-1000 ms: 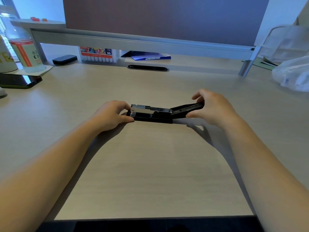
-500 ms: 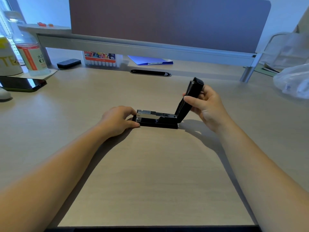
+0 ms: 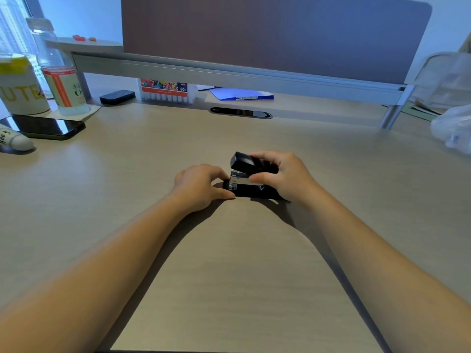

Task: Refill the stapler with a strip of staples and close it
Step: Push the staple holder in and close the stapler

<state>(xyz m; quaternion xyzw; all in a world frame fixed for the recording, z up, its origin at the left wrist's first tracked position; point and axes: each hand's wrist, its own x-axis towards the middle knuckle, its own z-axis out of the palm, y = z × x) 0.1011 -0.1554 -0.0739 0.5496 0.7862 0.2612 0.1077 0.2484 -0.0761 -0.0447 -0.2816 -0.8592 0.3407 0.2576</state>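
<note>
stapler flat on desk, long axis left-right, hinge end under your right hand. right hand clamped on black cover, tilted just above metal rail. left hand pins nose end. press cover down.

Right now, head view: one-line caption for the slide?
Right hand lowers the black cover over the stapler on the desk while the left hand steadies its front.
</note>
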